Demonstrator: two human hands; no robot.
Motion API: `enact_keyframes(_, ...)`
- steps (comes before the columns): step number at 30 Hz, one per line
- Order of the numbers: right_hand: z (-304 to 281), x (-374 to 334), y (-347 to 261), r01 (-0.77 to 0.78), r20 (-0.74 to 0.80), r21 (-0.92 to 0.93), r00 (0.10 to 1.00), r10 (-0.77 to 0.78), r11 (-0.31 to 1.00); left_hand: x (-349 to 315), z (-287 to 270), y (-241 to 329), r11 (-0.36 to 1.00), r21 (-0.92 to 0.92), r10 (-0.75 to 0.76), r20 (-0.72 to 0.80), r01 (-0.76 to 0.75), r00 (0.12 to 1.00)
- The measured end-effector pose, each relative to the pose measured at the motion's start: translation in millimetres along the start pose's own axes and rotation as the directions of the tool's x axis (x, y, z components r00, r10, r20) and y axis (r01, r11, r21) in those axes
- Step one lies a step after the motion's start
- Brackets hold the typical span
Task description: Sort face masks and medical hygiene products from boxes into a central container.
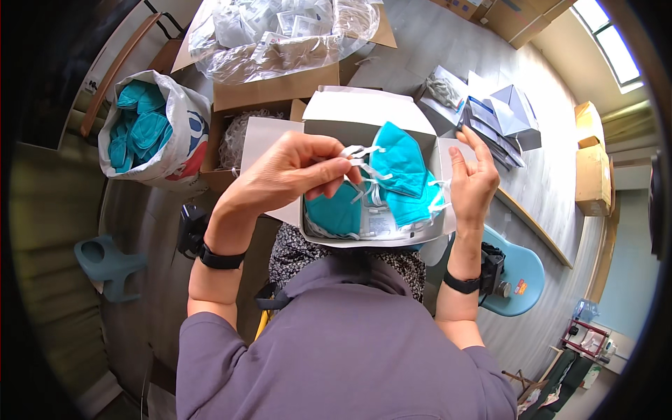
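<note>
My left hand [297, 171] pinches the white ear loops of a teal face mask [399, 157] between thumb and fingers. The mask hangs over an open white box [365, 106] on my lap. Inside the box lie another teal mask [334, 211] at the left, more teal mask material at the right, and a printed packet [380, 222] between them. My right hand [473, 183] is by the box's right flap, with thumb and index finger raised and apart. Nothing shows between those fingers; its other fingers are curled.
At the left stands a white bag [189, 115] full of teal masks. Ahead is a carton [276, 87] lined with clear plastic, holding small packets. Flattened white boxes [490, 115] lie ahead right. A blue stool [521, 259] is at my right, a blue-grey plastic chair [115, 262] at far left.
</note>
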State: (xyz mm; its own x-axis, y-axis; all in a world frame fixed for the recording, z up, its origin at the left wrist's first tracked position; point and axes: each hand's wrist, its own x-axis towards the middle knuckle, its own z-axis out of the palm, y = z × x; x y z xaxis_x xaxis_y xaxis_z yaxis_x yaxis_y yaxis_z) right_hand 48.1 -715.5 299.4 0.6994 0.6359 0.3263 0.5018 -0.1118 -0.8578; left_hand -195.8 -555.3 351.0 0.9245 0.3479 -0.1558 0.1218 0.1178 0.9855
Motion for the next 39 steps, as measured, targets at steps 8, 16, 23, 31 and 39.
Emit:
enact_keyframes(8, 40.3, -27.9, -50.8, -0.103, 0.56, 0.357, 0.819, -0.124, 0.928, 21.6, 28.4, -4.1, 0.923, 0.383, -0.06, 0.037, 0.042, 0.997)
enact_keyframes(16, 8.0, -29.7, -47.7, -0.274, 0.663, 0.264, 0.748, 0.033, 0.925, 0.3, 40.1, 0.7, 0.876, 0.474, 0.067, 0.065, -0.09, 0.996)
enact_keyframes(23, -34.3, -32.1, -40.8, -0.284, 0.387, 0.362, 0.912, 0.134, 0.888, -12.5, 46.5, 7.6, 0.882, 0.444, 0.13, 0.101, -0.162, 0.986)
enact_keyframes(31, -58.8, -35.0, -34.6, -0.252, 0.349, 0.31, 0.927, 0.136, 0.917, -25.7, 33.6, 10.9, 0.9, 0.425, 0.037, 0.152, -0.099, 0.988)
enact_keyframes(39, -78.2, -27.9, -19.1, -0.268, 0.284, 0.326, 0.942, 0.177, 0.906, -41.0, 19.1, 26.9, 0.902, 0.431, -0.049, 0.13, -0.012, 0.99)
